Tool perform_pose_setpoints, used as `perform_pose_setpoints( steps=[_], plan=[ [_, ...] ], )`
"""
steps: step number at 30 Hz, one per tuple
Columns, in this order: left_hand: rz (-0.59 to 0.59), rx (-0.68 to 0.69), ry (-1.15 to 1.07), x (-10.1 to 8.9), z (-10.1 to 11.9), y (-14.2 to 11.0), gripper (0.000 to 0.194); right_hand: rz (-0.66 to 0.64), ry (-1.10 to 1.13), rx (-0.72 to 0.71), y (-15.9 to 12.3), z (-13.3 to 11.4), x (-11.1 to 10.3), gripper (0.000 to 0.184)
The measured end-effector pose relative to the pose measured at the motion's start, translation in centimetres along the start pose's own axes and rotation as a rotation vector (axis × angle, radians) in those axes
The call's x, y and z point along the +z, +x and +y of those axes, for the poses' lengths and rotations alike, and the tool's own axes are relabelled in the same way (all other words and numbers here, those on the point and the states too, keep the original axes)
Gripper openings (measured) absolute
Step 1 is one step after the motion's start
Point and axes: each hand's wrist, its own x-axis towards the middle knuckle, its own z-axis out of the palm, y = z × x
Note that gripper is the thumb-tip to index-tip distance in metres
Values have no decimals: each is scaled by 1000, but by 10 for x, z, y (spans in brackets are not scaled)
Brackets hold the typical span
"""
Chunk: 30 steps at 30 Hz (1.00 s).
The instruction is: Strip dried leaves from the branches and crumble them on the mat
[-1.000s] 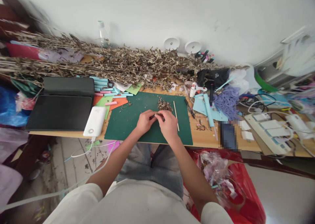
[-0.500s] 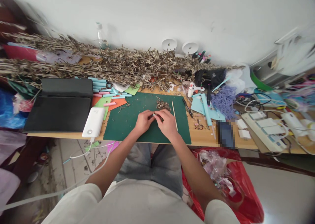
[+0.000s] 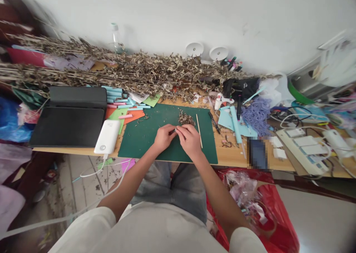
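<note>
Over the green cutting mat, my left hand and my right hand meet at the fingertips. Between them they pinch a small pale-blue piece, mostly hidden by the fingers; its kind is too small to make out. Just beyond the right hand lies a little heap of dried, crumbled leaves. A thin pale stick rests on the mat to the right of that hand, with a black pen farther right at the mat's edge.
Bundles of dried stalks stretch across the back. To the left are a black tablet case, a white power bank and rolled blue papers. A glue gun, purple yarn and a power strip are on the right.
The view has shifted slightly, so the scene sits a little farther right. Both hands stay together over the mat, with only slight finger movement around the small pale-blue piece.
</note>
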Motion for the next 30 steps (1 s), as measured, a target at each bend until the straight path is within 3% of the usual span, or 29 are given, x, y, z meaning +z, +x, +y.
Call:
perform_pose_setpoints(
  steps=[3, 6, 11, 14, 17, 23, 30],
  plan=[
    [-3, 0, -14, -2, 2, 0, 12, 40, -35, -3, -6, 0, 4, 24],
    [-4, 1, -18, -2, 2, 0, 13, 58, 104, 127, -4, -6, 4, 23],
    [13, -4, -20, -1, 1, 0, 15, -62, 480, 426, 10, -8, -1, 45],
    [15, -11, -18, -1, 2, 0, 17, -144, 521, 498, 16, -1, -4, 37],
    [12, -5, -6, -2, 3, 1, 20, -179, 495, 479, 19, 2, -5, 24],
    [7, 0, -6, -4, 4, 0, 22, -103, 465, 444, 21, -1, -6, 16],
    [-17, -7, -21, -5, 4, 1, 21, -117, 204, 163, 25, -8, -13, 11]
  ],
)
